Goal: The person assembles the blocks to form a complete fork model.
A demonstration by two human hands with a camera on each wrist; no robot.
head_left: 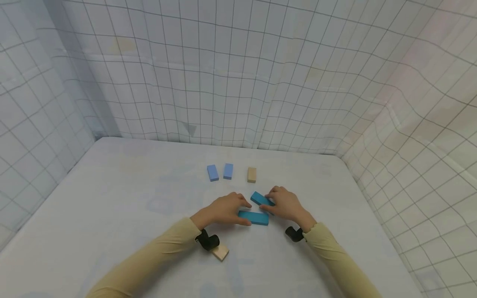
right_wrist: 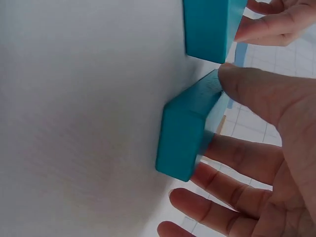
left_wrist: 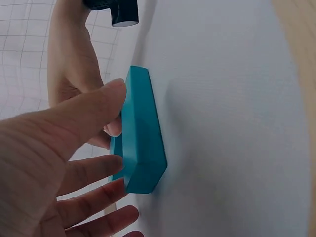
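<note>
Two long teal blocks lie on the white table between my hands. My left hand (head_left: 226, 209) spans the nearer teal block (head_left: 257, 218), thumb on the front side and index finger behind. In the left wrist view its thumb and fingers lie along the top edge of that block (left_wrist: 143, 128), loosely spread. My right hand (head_left: 285, 203) pinches the farther, slanted teal block (head_left: 258, 198) between thumb and fingers. In the right wrist view the thumb is at the far end of this block (right_wrist: 182, 140), and the fingers pass behind it. The other fingers fan out.
Two light blue blocks (head_left: 213, 173) and a wooden block (head_left: 251, 174) lie farther back. Another wooden block (head_left: 220, 251) is partly hidden under the left wrist camera (head_left: 207, 240). Grid-patterned curtains (head_left: 223, 74) enclose the table's back and sides.
</note>
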